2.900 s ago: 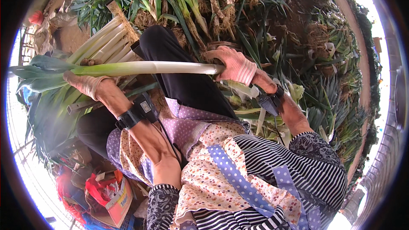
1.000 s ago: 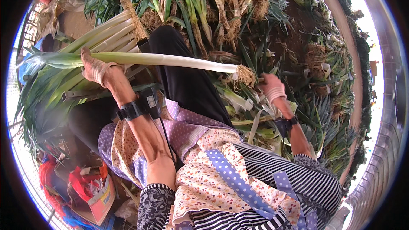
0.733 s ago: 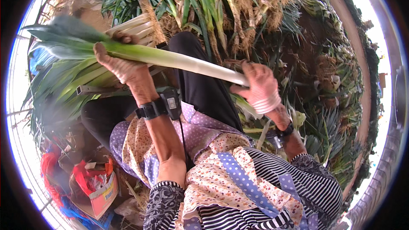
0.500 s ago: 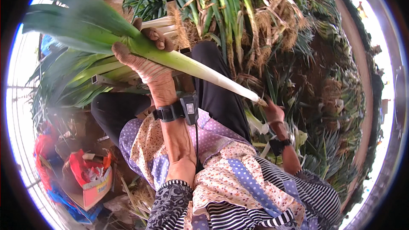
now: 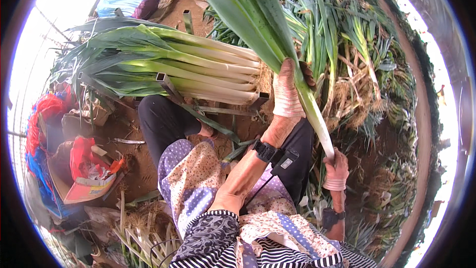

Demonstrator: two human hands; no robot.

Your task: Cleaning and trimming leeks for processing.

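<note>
At the far left, a cardboard box (image 5: 82, 193) is sitting open, with red plastic (image 5: 82, 159) showing inside. Just right of it, rooted stalks (image 5: 144, 221) are lying on the ground (image 5: 131, 168). Farther up, a row of leeks (image 5: 208, 69) is lying sideways in a metal rack (image 5: 187, 21), leaves pointing left and roots lining up at the right end. Right of the rack, the left hand (image 5: 290, 87) is gripping a single leek (image 5: 313, 110) around its stalk, below the broad leaves. This leek is slanting in the air, leaves reaching the upper edge, white end pointing down to the right. Lower and farther right, the right hand (image 5: 337, 168) is closing around that white end and is hiding its tip. Beyond both hands, a heap of leeks (image 5: 342, 34) is lying with roots showing.
</note>
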